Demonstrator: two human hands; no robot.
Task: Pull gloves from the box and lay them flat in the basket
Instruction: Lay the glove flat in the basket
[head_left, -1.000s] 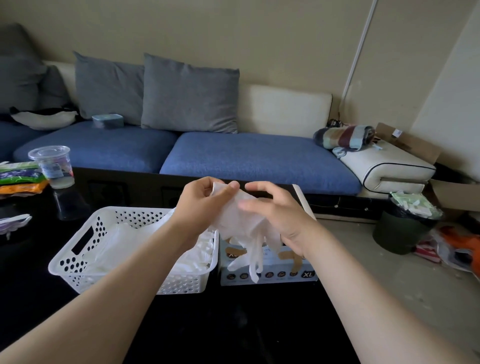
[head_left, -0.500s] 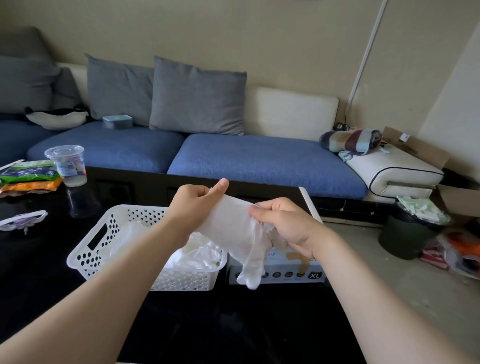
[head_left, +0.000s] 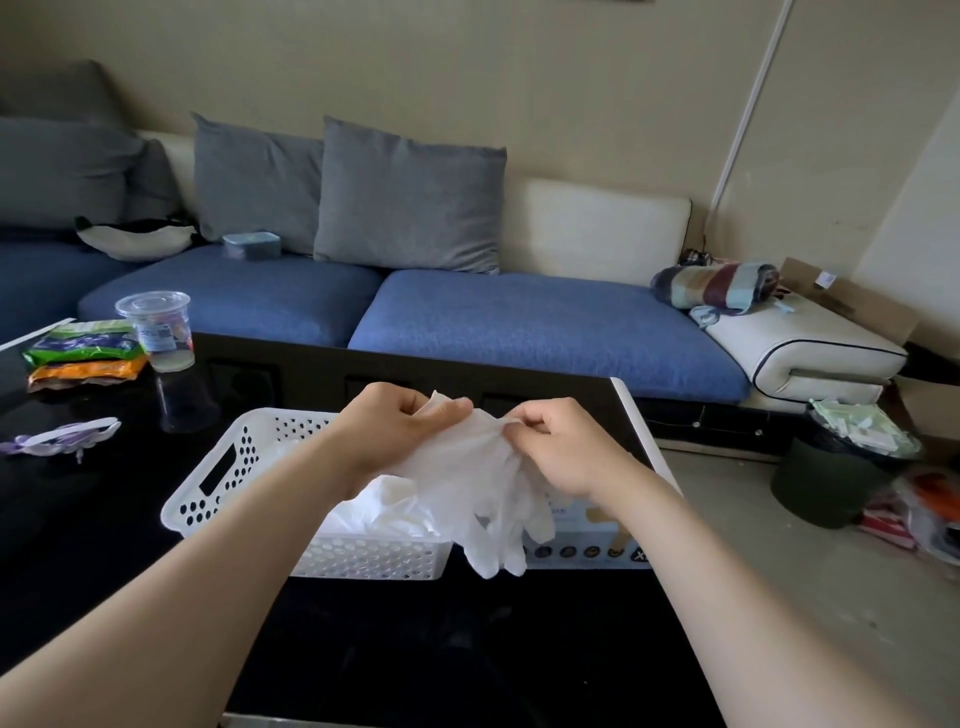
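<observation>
Both hands are up over the basket (head_left: 208, 501) and box (head_left: 587, 551): the left hand (head_left: 387, 428) and right hand (head_left: 558, 447) each pinch the cuff of a white glove (head_left: 467, 499), its fingers dangling. I'd say it's being spread; next it needs lowering flat onto the pile

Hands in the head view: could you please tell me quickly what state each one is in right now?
Left hand: closed, pinching the white glove.
Right hand: closed, pinching the same glove.
</observation>
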